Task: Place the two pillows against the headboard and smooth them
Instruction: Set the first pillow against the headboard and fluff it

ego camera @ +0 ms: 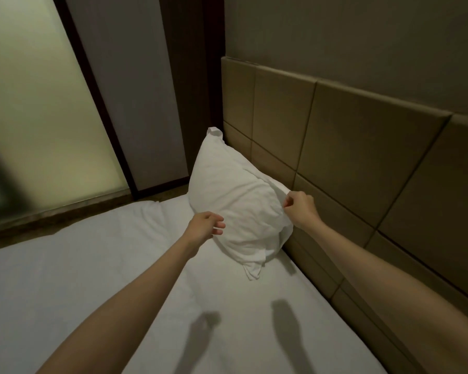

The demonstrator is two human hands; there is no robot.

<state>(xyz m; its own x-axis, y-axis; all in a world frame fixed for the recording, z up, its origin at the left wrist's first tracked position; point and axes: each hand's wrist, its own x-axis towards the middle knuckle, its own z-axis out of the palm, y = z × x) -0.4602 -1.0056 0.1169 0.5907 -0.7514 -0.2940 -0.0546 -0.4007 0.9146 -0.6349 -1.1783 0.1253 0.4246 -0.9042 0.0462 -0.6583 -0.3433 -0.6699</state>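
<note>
While unlabelled, pillow (235,195) against headboard (362,136)

Both bare forearms reach forward from the lower edge toward 12 o'clock, sleeves out of sight. The left hand (204,225) sits at about 11 o'clock of centre, palm turned inward, fingers loosely spread and slightly curled. The right hand (299,207), at roughly 1 o'clock, is curled closed, fingertips pinched together, wrist bent.
</note>
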